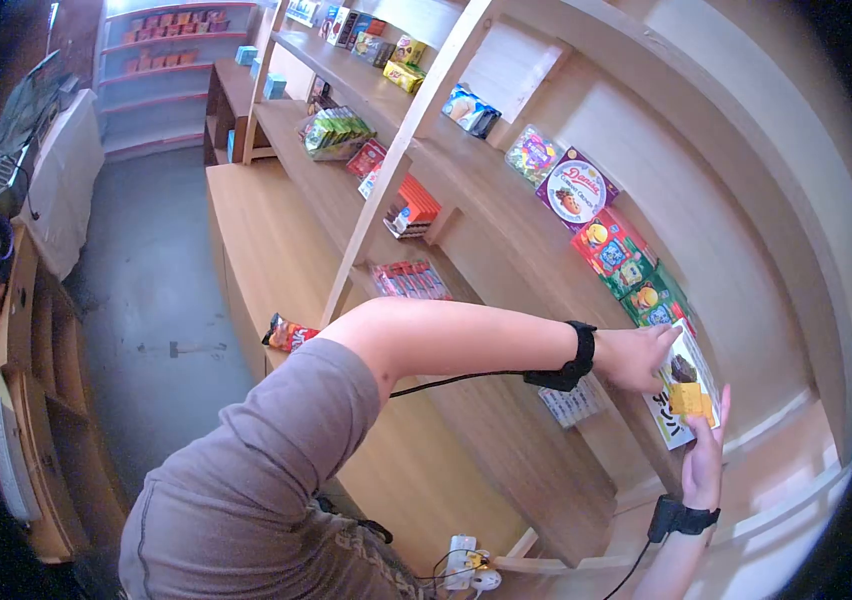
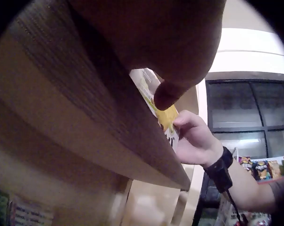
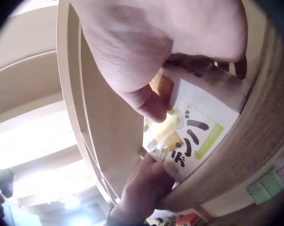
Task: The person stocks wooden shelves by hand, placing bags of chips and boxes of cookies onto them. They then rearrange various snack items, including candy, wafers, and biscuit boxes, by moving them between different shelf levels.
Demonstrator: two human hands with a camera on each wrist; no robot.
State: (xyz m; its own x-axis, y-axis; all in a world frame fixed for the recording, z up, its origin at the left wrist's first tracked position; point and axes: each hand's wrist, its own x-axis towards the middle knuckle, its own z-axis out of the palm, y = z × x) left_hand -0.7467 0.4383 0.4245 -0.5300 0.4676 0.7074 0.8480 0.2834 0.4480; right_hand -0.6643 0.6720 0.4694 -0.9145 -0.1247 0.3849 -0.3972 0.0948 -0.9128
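Observation:
A white snack box (image 1: 684,370) with dark Japanese lettering and pictures of food stands near the end of a wooden shelf. My left hand (image 1: 636,358) holds the box at its far end, fingers over the edge. At the near end, my right hand (image 1: 704,465) grips it with the thumb pressed on the printed face; its other fingers are mostly hidden behind. From the right wrist, the snack box (image 3: 194,127) shows its lower edge along the shelf board (image 3: 255,117). A green box (image 1: 651,295) stands right beside the left fingers.
Along the same shelf stand a red box (image 1: 606,245), a purple Danisa box (image 1: 576,190) and a blue pack (image 1: 471,110). Red packs (image 1: 411,280) lie one shelf below. A wooden post (image 1: 406,140) divides the shelving. A red snack bag (image 1: 289,333) lies on the counter.

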